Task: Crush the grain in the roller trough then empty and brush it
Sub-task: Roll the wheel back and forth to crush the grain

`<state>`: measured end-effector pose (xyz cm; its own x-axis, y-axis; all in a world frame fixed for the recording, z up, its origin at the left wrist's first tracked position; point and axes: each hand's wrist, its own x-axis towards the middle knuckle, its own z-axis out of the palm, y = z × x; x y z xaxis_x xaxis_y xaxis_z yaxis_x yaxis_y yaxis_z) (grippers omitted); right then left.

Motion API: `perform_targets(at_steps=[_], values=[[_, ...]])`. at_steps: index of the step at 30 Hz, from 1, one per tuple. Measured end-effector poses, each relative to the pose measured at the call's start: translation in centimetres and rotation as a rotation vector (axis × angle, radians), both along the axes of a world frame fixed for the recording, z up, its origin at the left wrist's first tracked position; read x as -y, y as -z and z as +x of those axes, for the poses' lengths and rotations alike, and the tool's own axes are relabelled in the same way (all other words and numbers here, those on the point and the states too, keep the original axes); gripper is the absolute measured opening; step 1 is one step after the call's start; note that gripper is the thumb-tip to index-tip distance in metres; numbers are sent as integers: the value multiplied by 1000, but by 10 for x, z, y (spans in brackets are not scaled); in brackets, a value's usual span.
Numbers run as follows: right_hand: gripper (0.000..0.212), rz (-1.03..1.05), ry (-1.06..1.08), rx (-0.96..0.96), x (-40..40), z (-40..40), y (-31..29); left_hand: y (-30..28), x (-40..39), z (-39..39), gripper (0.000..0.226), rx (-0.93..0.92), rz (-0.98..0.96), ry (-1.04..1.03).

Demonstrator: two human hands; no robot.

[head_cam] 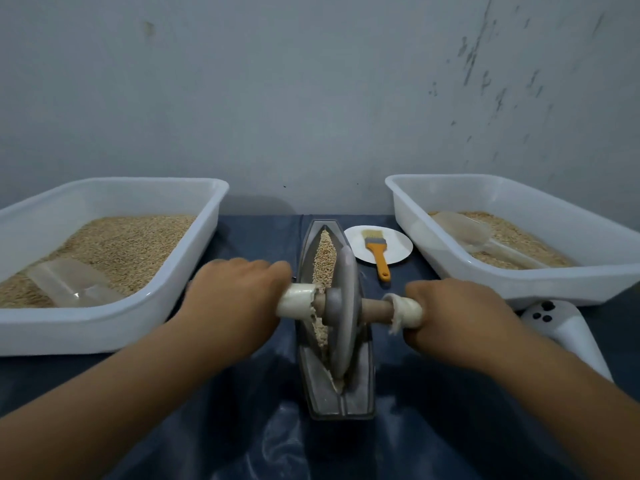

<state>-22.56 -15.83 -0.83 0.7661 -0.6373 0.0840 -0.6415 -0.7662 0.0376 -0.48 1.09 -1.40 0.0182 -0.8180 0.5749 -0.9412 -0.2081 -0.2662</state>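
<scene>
Both hands grip the wrapped axle ends, left hand (pixel 239 299) and right hand (pixel 450 313) either side of the wheel (pixel 343 306), so it stands upright in the trough (pixel 337 403) mid-surface, over grain (pixel 325 258); brush (pixel 375 249) waits on a plate (pixel 398 247) toward the back edge.

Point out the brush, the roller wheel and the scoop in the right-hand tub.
brush (pixel 376 248): head view, on the orange handle just below the ferrule.
roller wheel (pixel 343 306): head view, on the grey disc's face.
scoop (pixel 465 228): head view, on the clear bowl.
</scene>
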Motion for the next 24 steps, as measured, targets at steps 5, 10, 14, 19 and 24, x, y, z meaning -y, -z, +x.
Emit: perform_targets(at_steps=[5,10,14,19,24], values=[[20,-6,38,-21,2,0,-1,5,-1,8,47,-17,46,-42],[19,-80,115,23,48,56,8,10,52,41,26,-186,151,-217],[22,-108,145,52,76,92,2,4,89,63,22,-227,160,-270],[21,-106,139,26,77,93,2,4,90,64,23,-204,202,-287],[22,-154,62,-10,47,64,0,9,50,35,18,-244,198,-265]])
